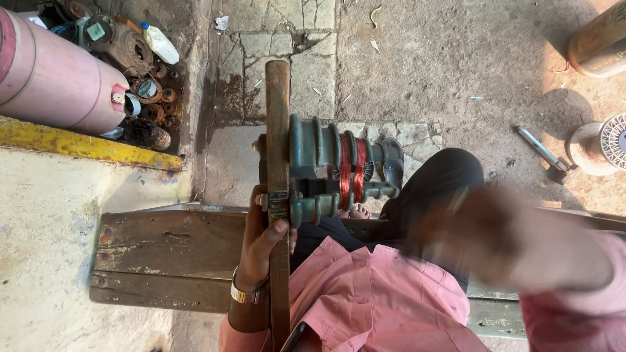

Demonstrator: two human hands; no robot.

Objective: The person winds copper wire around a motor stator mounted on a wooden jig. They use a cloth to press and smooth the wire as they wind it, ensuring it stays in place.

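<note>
The left hand (264, 244), a metal watch at its wrist, is clamped around the upright wooden bar (278, 195) of a coil-winding frame, thumb across the front. At three o'clock from it the right hand (482, 228) is a motion blur; its grip cannot be told. At one o'clock from the left hand, green stepped formers (313, 142) carry red copper wire coils (352, 171). Under the person lies a wooden bench (163, 257). Far off at ten o'clock lies a pink gas cylinder (55, 78).

White plastic bottle with blue cap (160, 43) among rusty parts top left, pale square label (96, 31) beside it
</note>
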